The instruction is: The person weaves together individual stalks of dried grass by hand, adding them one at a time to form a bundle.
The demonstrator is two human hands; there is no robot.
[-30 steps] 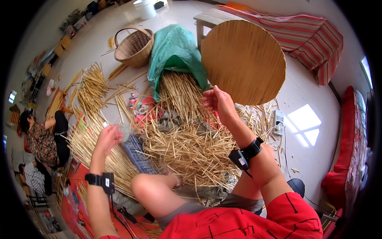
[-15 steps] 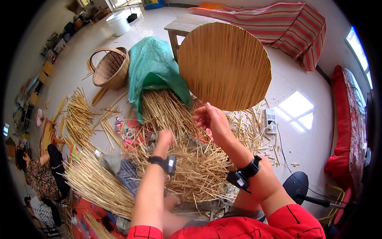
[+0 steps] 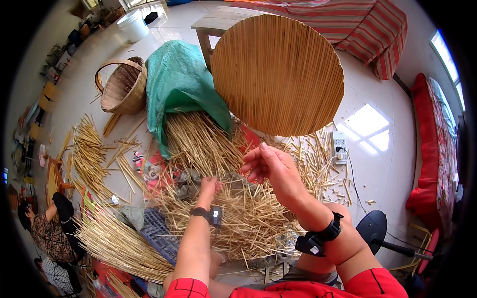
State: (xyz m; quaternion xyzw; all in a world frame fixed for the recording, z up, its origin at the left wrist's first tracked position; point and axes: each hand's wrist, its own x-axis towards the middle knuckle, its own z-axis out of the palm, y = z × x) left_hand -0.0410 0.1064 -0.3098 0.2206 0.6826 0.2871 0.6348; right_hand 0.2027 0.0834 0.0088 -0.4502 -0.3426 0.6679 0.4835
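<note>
My left hand [image 3: 210,186] is low over a heap of short cut straw stalks [image 3: 248,218], near the stalks [image 3: 201,141] spilling from a green woven sack [image 3: 179,74]. Its fingers are small and blurred, so what they hold, if anything, cannot be made out. Above the heap's right side is my right hand [image 3: 273,171], its fingers loosely bent and apart, with no stalk visible in it. Beyond it a large round panel of brown stalks [image 3: 278,74] leans against a wooden bench [image 3: 206,22].
Long stalks [image 3: 119,231] lie left of my left arm, beside a blue plastic crate [image 3: 156,228]. A wicker basket [image 3: 124,92] stands far left. At right are a power strip [image 3: 339,147] with its cord and a black round-based stand [image 3: 371,229]. Another person [image 3: 52,226] sits far left.
The view has shifted a little. My left hand's fingers have come more into sight over the heap, and my right hand has drawn slightly nearer to me.
</note>
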